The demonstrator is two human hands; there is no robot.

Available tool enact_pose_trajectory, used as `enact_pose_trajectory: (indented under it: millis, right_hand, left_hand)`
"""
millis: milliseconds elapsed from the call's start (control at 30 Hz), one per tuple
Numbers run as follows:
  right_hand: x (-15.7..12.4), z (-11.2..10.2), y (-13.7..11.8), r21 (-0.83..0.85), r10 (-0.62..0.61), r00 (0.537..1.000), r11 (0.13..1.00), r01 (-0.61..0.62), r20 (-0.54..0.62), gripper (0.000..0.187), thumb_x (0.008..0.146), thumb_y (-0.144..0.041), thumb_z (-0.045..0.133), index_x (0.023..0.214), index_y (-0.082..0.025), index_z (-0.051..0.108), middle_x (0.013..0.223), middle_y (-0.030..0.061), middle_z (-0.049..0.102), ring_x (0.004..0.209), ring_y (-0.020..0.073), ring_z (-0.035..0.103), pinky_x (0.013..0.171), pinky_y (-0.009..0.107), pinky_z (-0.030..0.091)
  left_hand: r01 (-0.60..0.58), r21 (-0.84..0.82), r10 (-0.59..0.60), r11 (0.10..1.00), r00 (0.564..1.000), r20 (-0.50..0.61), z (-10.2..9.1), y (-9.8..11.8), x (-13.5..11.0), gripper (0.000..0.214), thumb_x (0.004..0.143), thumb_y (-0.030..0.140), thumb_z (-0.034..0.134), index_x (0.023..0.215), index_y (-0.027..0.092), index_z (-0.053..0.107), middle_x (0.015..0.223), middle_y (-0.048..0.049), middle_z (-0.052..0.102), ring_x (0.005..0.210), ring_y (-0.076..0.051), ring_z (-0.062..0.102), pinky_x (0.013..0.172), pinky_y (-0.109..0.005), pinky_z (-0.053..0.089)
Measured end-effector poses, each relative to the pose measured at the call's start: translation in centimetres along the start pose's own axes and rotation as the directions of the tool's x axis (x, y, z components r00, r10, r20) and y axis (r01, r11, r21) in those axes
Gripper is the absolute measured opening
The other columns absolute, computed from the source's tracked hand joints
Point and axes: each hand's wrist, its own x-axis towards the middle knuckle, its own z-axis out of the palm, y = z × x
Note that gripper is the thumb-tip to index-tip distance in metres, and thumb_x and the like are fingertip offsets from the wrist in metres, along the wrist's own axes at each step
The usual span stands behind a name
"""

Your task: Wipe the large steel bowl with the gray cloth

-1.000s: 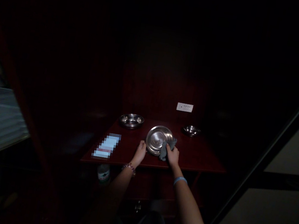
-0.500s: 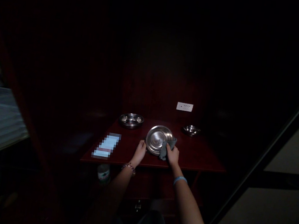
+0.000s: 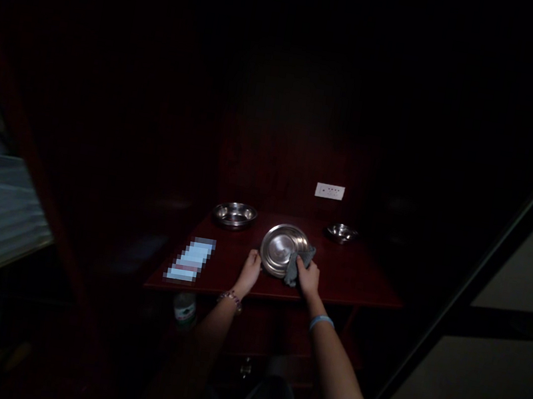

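A round, shiny steel plate [image 3: 280, 247] is tilted up above the dark red desk, its inner face toward me. My left hand [image 3: 250, 270] grips its left rim, fingers curled behind it. In my right hand [image 3: 309, 278] is a grey cloth [image 3: 292, 272], pinched over the plate's lower right rim with the thumb in front. The fingers behind the cloth are hidden.
Steel dishes [image 3: 234, 215] sit at the desk's back left, and smaller steel bowls [image 3: 341, 233] at the back right. A blurred-out bright phone-like rectangle [image 3: 191, 260] lies at left. A white socket [image 3: 329, 191] is on the back wall. Below stands a labelled jar [image 3: 184, 312].
Almost nothing differs. The whole view has shifted very slightly, while both hands, the plate and the cloth keep the same places relative to each other.
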Motion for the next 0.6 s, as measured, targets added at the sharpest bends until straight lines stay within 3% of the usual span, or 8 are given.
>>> enact_pose_trajectory:
  millis: [600]
  right_hand:
    - [0.30, 0.27, 0.56, -0.009, 0.009, 1.000, 1.000, -0.009, -0.008, 0.044, 0.083, -0.052, 0.055, 0.090, -0.012, 0.073, 0.091, 0.0145, 0.075, 0.085, 0.0242, 0.070, 0.074, 0.028, 0.050]
  left_hand:
    - [0.000, 0.012, 0.000, 1.000, 1.000, 0.001, 0.06, -0.46, 0.18, 0.026, 0.087, 0.045, 0.053, 0.079, 0.021, 0.048, 0.073, 0.0004, 0.053, 0.064, -0.012, 0.051, 0.061, -0.026, 0.044]
